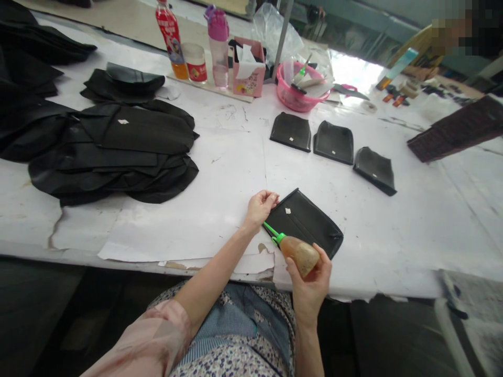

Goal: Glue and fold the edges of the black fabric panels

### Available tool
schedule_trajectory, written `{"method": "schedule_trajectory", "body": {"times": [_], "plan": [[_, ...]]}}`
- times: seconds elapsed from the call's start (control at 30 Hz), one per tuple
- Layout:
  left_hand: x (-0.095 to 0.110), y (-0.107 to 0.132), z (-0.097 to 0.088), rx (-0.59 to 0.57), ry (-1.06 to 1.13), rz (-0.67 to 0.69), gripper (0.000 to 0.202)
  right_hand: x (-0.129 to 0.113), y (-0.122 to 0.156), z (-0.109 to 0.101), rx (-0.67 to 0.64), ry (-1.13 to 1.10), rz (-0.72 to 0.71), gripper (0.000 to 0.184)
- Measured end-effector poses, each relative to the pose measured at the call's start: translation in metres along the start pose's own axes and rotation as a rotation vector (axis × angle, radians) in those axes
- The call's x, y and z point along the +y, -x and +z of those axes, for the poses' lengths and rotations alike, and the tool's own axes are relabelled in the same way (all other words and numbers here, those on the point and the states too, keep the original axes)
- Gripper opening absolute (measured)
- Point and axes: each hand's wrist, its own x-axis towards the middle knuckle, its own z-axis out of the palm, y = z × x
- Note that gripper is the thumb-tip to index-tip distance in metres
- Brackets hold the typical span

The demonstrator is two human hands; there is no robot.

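My right hand [312, 285] is wrapped round a squeeze bottle [296, 251] of amber liquid with a green cap and a long green nozzle. The nozzle points up and left, its tip close to the left edge of a black leather-like piece [310, 222]. That piece lies on the white table, a small white tag on its upper part. At its upper left edge, my left hand [262, 208] is closed with fingertips pinched together on the edge. Three similar smaller-looking black pieces [291, 132] lie in a row farther back.
Stacks of black pieces [133, 128] cover the left of the table [228, 167]. Along the back stand a drink bottle [171, 39], a jar [194, 63], a purple-capped bottle [218, 50], a pink box [249, 78] and a pink basket [301, 102]. A person [428, 44] is at the far right.
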Motion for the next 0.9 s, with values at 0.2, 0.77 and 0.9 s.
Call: {"method": "schedule_trajectory", "body": {"times": [0.2,0.77,0.9], "plan": [[-0.002,-0.001,-0.001,0.0,-0.028,0.027,0.022,-0.004,-0.015,-0.031,0.023,-0.449,0.198,0.052],[-0.006,0.002,-0.007,-0.002,-0.616,0.372,0.008,0.044,-0.11,-0.116,0.115,-0.732,0.164,0.049],[-0.002,0.005,-0.006,-0.022,-0.733,0.405,0.007,0.057,-0.121,-0.116,0.122,-0.796,0.179,0.052]]}}
